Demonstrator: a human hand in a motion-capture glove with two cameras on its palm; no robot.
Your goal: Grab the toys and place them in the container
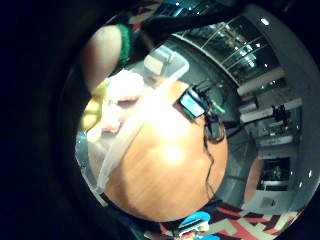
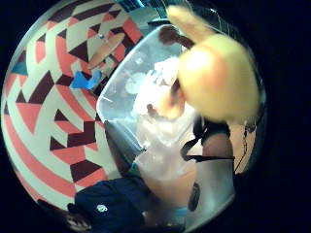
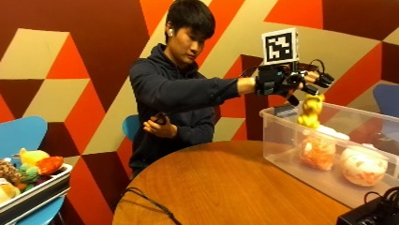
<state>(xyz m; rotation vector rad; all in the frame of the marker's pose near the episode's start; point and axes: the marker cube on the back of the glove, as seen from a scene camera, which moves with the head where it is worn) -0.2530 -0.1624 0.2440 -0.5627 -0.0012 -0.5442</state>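
At the far left I am seeing a grey tray sitting on a blue chair, heaped with soft toys in yellow, green and red. Moving right, the round wooden table is carrying a thin black cable near its front edge. The person's bare hand is hanging curled close to the chest. Further right, the gloved right hand is reaching out above the clear plastic container, which is standing on the table's right side. The fingers are looking relaxed and spread, and a yellow plush toy is hanging just beneath them over the open bin; I cannot tell whether it is touching them. Inside the container an orange-and-white soft toy and a rounder pale one are lying on the floor of the bin. A black device is sitting at the table's right corner.
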